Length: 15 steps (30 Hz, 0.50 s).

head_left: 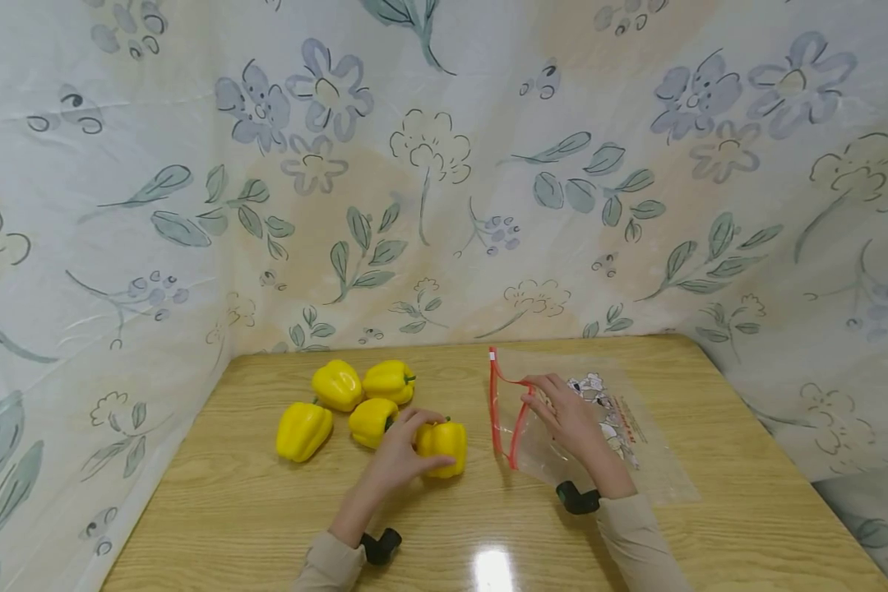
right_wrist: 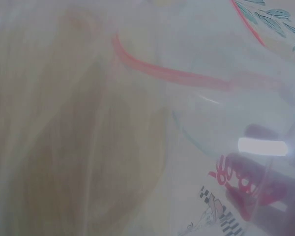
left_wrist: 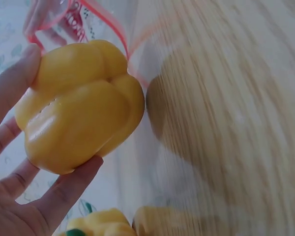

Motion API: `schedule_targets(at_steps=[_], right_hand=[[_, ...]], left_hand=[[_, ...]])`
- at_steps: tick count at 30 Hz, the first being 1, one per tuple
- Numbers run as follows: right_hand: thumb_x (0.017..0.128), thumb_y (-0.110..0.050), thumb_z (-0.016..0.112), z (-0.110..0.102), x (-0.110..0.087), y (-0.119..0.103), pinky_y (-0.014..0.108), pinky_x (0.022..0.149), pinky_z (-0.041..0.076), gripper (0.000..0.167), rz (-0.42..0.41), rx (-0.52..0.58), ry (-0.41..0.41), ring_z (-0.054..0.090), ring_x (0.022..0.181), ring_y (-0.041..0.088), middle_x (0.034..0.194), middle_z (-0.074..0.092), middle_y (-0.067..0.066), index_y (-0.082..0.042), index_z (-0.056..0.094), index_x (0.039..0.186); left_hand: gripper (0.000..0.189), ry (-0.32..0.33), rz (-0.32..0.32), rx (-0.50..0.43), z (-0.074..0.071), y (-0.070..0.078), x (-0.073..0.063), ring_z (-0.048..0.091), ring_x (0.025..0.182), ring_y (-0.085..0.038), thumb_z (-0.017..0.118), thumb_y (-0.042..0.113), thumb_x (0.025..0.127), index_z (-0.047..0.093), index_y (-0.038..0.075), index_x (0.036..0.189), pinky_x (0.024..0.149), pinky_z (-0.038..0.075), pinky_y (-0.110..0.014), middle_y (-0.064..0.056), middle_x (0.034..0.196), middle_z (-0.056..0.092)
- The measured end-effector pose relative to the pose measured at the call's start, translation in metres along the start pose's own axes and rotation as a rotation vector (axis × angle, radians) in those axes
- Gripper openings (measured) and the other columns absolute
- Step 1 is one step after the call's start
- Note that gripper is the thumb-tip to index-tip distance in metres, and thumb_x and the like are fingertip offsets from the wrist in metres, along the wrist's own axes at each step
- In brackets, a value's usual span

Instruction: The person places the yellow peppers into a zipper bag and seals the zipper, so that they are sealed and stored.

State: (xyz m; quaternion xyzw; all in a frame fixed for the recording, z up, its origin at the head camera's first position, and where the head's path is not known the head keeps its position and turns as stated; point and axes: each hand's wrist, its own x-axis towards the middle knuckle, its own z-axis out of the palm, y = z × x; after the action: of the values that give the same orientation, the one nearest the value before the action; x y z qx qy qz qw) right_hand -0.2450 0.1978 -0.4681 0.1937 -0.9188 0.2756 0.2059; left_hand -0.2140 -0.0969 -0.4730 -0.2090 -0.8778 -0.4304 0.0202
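My left hand point(head_left: 403, 452) grips a yellow bell pepper point(head_left: 447, 448) with thumb and fingers spread around its sides. The left wrist view shows the lobed end of this bell pepper point(left_wrist: 83, 108) close up, just above the wooden surface. To the right lies a clear zip bag point(head_left: 662, 469) with a red zip edge and a printed cartoon; its mouth gapes toward the pepper. My right hand point(head_left: 573, 419) pinches the bag's red edge at the upper side of the opening. Hazy plastic point(right_wrist: 196, 123) fills the right wrist view and partly veils the fingers.
Several more yellow bell peppers point(head_left: 303, 432) are grouped at the left of the wooden table point(head_left: 252, 526). A floral cloth point(head_left: 444, 271) hangs behind the table and along both sides. Black wrist cameras point(head_left: 381, 547) are strapped to both wrists.
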Motion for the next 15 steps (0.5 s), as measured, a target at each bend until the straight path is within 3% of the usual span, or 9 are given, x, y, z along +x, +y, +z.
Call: schedule_targets(at_steps=[10,15], right_hand=[[0.092,-0.03,0.057,0.001,0.0,0.0,0.035,0.068,0.053,0.028,-0.001,0.005,-0.006,0.061,0.092,0.021,0.111,0.059,0.004,-0.021,0.058,0.118],[0.092,-0.032,0.057,0.001,0.0,0.0,0.037,0.072,0.054,0.03,0.013,-0.004,-0.017,0.061,0.093,0.021,0.112,0.059,0.004,-0.021,0.057,0.119]], left_hand=[[0.053,0.036,-0.021,-0.041,0.011,0.002,0.01,0.049,0.102,-0.017,0.077,0.046,0.068,0.059,0.023,0.113,0.079,0.048,-0.032,0.003,0.113,0.051],[0.052,0.067,-0.04,-0.057,0.017,0.003,0.016,0.048,0.1,-0.014,0.077,0.048,0.067,0.059,0.026,0.11,0.081,0.047,-0.031,0.004,0.111,0.054]])
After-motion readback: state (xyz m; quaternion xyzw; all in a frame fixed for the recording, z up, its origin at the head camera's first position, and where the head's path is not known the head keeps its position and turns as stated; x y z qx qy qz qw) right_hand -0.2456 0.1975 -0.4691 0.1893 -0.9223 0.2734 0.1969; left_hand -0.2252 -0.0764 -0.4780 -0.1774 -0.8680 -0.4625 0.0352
